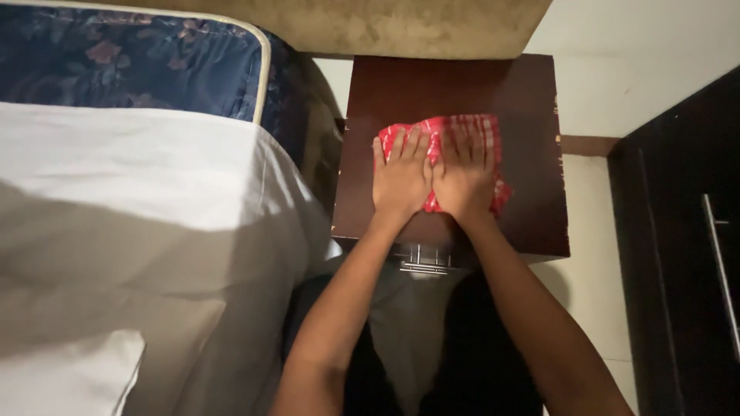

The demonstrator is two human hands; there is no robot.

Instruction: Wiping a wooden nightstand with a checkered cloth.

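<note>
Both hands lie flat, fingers straight and together, nothing pinched: left hand [401, 179] and right hand [465, 176] press palm-down, side by side and touching, on a red-and-white checked cloth [462, 127].

Cloth is directly beneath both palms, bunched, its far edge showing beyond the fingertips and a corner poking out past the right wrist. Long axis runs left to right across the top; fingers point away from the person, toward the wall. Neither hand is clearly nearer.

Cloth sits mid-top on a dark brown nightstand [532, 208], metal drawer handle [422, 260] at its near edge. White-sheeted bed [139, 223] just left; dark wardrobe door [678, 231] to the right.
</note>
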